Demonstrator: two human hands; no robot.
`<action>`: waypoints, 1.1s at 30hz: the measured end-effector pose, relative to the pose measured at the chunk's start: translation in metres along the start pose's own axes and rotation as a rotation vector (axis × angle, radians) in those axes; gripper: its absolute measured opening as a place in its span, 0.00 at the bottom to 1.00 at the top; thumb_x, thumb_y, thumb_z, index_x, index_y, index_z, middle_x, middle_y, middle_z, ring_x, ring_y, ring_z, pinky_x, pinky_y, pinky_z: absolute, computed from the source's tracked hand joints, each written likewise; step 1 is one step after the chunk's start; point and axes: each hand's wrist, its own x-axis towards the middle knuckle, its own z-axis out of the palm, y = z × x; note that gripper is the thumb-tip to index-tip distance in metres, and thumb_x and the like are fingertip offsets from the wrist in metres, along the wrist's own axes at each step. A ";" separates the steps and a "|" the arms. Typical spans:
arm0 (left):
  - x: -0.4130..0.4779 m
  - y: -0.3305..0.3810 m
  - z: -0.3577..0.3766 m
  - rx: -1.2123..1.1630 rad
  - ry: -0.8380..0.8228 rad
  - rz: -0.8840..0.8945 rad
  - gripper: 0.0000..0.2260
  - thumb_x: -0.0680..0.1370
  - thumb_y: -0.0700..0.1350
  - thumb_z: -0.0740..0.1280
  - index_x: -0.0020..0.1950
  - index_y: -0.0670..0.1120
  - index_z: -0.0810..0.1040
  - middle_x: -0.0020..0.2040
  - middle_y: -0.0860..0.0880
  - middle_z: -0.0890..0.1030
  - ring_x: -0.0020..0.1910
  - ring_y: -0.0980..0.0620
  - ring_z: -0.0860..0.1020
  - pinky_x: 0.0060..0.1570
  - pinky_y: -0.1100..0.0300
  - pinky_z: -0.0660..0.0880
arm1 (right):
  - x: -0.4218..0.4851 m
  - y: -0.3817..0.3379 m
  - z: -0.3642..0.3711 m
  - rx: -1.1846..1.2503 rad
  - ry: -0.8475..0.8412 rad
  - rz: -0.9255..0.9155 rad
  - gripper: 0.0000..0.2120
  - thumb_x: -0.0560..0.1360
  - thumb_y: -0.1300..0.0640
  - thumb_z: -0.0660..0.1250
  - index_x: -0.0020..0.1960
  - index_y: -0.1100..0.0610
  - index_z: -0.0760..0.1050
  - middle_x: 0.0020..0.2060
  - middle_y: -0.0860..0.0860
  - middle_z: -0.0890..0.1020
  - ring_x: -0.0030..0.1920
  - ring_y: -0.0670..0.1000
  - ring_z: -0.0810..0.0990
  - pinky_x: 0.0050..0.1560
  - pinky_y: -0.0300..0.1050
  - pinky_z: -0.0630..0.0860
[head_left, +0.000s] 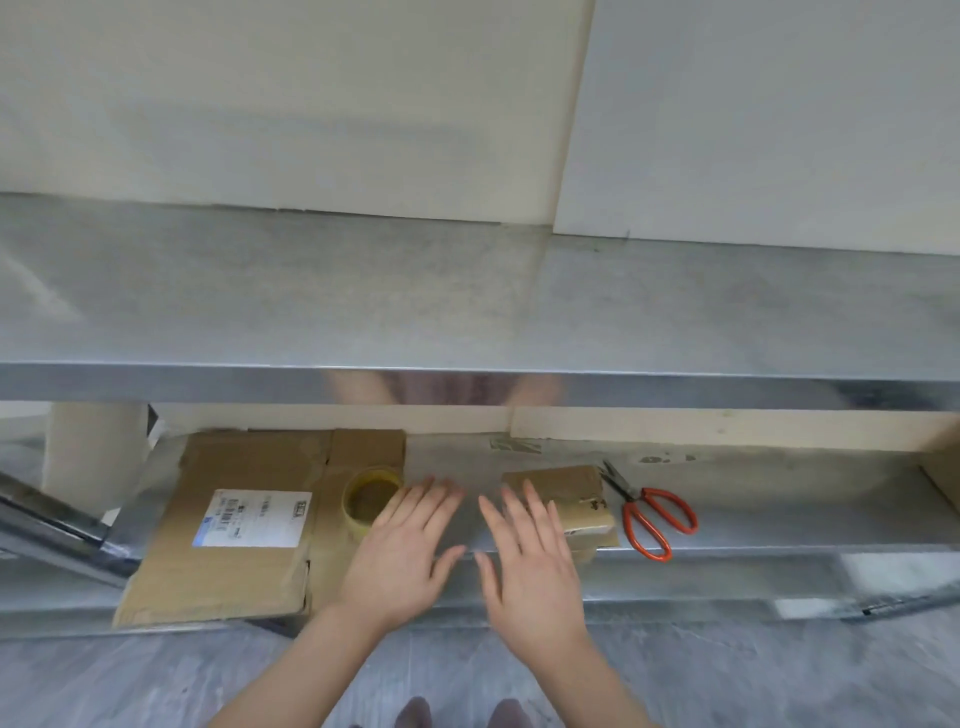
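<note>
My left hand (402, 551) and my right hand (530, 561) reach side by side over the lower metal shelf (779, 499), fingers straight and spread, holding nothing. A roll of yellowish tape (370, 499) lies just left of my left fingertips, on a flattened cardboard box (228, 525) with a white shipping label (253, 518). A small taped cardboard parcel (574, 499) sits just right of my right fingers. Red-handled scissors (649, 514) lie to the right of the parcel.
A broad steel tabletop (467, 301) spans the view above the shelf, against a pale wall. A table leg and brace (57, 530) stand at the left. Another piece of cardboard (943, 483) shows at the far right. Grey floor lies below.
</note>
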 end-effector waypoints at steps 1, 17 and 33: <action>0.004 0.015 0.001 -0.025 0.001 0.009 0.26 0.80 0.59 0.55 0.75 0.49 0.65 0.73 0.50 0.69 0.73 0.49 0.65 0.75 0.51 0.54 | -0.003 0.014 -0.005 -0.007 0.006 0.030 0.23 0.79 0.47 0.59 0.72 0.52 0.71 0.70 0.52 0.72 0.74 0.56 0.65 0.73 0.55 0.55; 0.039 0.117 0.047 -0.568 0.024 -0.393 0.24 0.84 0.50 0.52 0.79 0.47 0.54 0.78 0.52 0.56 0.76 0.55 0.56 0.73 0.67 0.49 | -0.005 0.139 -0.006 0.336 -0.235 0.302 0.24 0.81 0.49 0.59 0.76 0.51 0.61 0.73 0.50 0.68 0.71 0.51 0.69 0.68 0.42 0.67; 0.080 0.066 0.036 -0.374 -0.177 -0.249 0.41 0.70 0.57 0.74 0.77 0.53 0.55 0.78 0.53 0.52 0.75 0.50 0.57 0.72 0.56 0.57 | -0.024 0.141 0.001 0.416 -0.135 0.286 0.29 0.79 0.44 0.61 0.77 0.45 0.56 0.77 0.45 0.54 0.77 0.49 0.53 0.74 0.44 0.58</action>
